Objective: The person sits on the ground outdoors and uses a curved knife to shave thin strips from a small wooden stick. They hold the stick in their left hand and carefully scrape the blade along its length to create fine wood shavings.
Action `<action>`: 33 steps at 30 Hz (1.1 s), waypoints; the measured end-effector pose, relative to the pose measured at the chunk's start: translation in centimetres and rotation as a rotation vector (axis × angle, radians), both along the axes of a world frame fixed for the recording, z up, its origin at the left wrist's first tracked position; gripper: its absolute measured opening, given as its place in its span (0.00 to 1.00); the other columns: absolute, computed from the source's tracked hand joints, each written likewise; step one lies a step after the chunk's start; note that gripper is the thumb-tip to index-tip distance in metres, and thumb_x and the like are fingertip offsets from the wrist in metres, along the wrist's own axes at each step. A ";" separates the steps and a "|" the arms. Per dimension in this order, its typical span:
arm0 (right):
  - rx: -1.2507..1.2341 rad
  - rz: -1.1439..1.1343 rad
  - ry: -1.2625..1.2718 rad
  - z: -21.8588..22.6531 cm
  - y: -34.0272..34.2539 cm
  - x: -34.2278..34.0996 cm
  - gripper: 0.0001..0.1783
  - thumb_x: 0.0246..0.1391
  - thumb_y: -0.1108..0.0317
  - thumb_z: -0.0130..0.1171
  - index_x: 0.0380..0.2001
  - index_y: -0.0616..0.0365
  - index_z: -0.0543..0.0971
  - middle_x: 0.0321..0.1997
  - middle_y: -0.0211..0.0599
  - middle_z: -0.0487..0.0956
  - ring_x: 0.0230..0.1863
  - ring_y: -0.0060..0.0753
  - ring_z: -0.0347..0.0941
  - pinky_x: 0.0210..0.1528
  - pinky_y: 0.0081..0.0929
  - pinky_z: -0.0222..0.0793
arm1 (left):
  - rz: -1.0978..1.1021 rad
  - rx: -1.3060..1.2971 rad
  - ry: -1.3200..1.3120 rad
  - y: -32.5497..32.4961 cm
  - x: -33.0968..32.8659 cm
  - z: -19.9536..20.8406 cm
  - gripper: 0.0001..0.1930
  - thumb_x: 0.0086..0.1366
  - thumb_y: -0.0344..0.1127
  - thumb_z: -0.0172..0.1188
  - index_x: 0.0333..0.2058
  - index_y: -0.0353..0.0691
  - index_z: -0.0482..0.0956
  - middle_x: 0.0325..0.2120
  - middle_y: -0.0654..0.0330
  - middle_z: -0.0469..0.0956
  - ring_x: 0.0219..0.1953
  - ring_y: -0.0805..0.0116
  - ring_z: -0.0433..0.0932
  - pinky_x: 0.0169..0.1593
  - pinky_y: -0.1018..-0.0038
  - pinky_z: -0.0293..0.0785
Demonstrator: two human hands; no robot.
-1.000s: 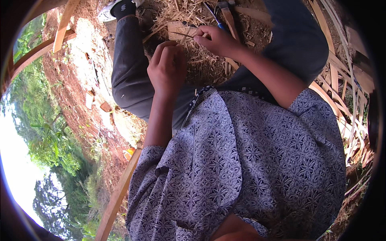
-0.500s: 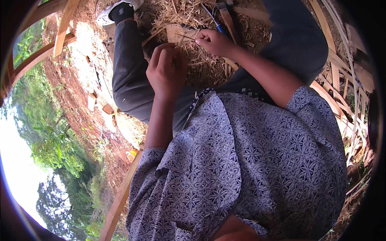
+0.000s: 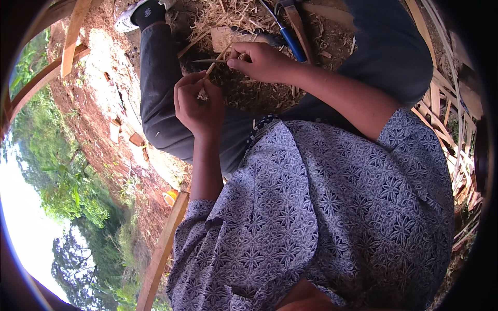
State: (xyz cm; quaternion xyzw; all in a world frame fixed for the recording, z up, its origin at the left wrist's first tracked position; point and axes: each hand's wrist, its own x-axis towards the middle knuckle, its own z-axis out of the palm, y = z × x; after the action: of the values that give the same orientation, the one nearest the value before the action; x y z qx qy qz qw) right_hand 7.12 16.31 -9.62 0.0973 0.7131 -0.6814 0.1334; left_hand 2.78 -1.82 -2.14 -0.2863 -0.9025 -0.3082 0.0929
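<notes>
My left hand (image 3: 199, 106) is closed in a pinch on the lower end of a thin pale wooden strip (image 3: 213, 66). The strip slants up and to the right toward my right hand (image 3: 261, 62), which is wrapped round a small knife. From that fist the knife's narrow blade (image 3: 203, 60) points left and crosses the strip. The knife's handle is hidden inside my fingers. Just beyond my hands, a pale wood block (image 3: 222, 39) lies among shavings (image 3: 228, 18).
To the right of the block lie a blue-handled tool (image 3: 293, 44) and a wooden-handled tool (image 3: 300, 28). My bent legs frame the work spot. Long wooden strips (image 3: 447, 103) are heaped at the right, and a wooden beam (image 3: 163, 251) stands at lower left.
My right hand has shifted slightly left, and the knife blade now lies nearly level across the strip. My left hand has moved a little left and down, with more of the strip showing.
</notes>
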 end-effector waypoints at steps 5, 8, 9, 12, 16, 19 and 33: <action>0.088 0.024 0.097 1.0 -0.1 0.4 0.12 0.64 0.59 0.60 0.37 0.58 0.78 0.20 0.32 0.76 0.22 0.24 0.71 0.28 0.29 0.65 | 0.003 0.052 -0.002 -0.7 1.4 0.3 0.10 0.56 0.19 0.64 0.31 0.38 0.72 0.37 0.54 0.82 0.38 0.59 0.84 0.40 0.68 0.83; 0.161 0.003 0.086 1.8 -0.1 1.4 0.12 0.64 0.59 0.60 0.37 0.58 0.77 0.23 0.36 0.77 0.24 0.29 0.73 0.31 0.31 0.67 | -0.019 0.135 -0.041 -0.4 2.3 0.5 0.12 0.55 0.17 0.64 0.32 0.38 0.71 0.37 0.53 0.81 0.40 0.58 0.85 0.41 0.68 0.85; 0.239 -0.009 0.049 -1.0 0.6 1.6 0.12 0.64 0.59 0.60 0.37 0.58 0.77 0.24 0.37 0.78 0.24 0.29 0.74 0.31 0.30 0.67 | -0.039 0.166 -0.047 -0.1 2.5 0.5 0.12 0.55 0.17 0.64 0.32 0.38 0.71 0.37 0.53 0.81 0.41 0.58 0.85 0.41 0.68 0.85; 0.254 -0.007 0.034 -1.5 1.5 1.7 0.12 0.63 0.60 0.61 0.35 0.58 0.78 0.25 0.36 0.79 0.25 0.27 0.74 0.31 0.30 0.67 | -0.039 0.177 -0.050 0.7 2.9 0.8 0.08 0.61 0.20 0.62 0.31 0.35 0.70 0.36 0.51 0.80 0.42 0.56 0.85 0.45 0.66 0.84; 0.102 0.013 0.010 -0.3 0.6 1.8 0.13 0.63 0.58 0.62 0.35 0.59 0.78 0.22 0.32 0.76 0.24 0.21 0.70 0.30 0.27 0.66 | -0.041 0.194 -0.071 0.6 3.0 1.1 0.10 0.58 0.18 0.62 0.32 0.36 0.70 0.36 0.51 0.79 0.41 0.55 0.85 0.44 0.66 0.84; 0.172 0.001 0.017 -0.3 1.1 1.5 0.13 0.63 0.59 0.61 0.36 0.59 0.79 0.21 0.32 0.76 0.23 0.21 0.69 0.29 0.28 0.65 | -0.050 0.234 -0.065 0.8 2.8 0.6 0.13 0.54 0.15 0.63 0.33 0.36 0.71 0.36 0.51 0.79 0.41 0.54 0.85 0.42 0.65 0.84; 0.234 -0.063 0.045 -2.7 1.1 1.2 0.12 0.62 0.60 0.61 0.33 0.59 0.79 0.25 0.41 0.79 0.25 0.32 0.75 0.32 0.34 0.70 | -0.039 0.181 -0.010 1.2 2.5 0.9 0.12 0.54 0.15 0.62 0.33 0.36 0.70 0.35 0.51 0.79 0.39 0.54 0.85 0.40 0.65 0.84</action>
State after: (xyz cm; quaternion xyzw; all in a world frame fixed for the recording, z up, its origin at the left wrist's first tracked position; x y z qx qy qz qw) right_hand 8.35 17.38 -12.34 0.1193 0.7872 -0.5992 0.0838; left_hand 5.25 -0.65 -1.23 -0.2928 -0.8656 -0.3916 0.1081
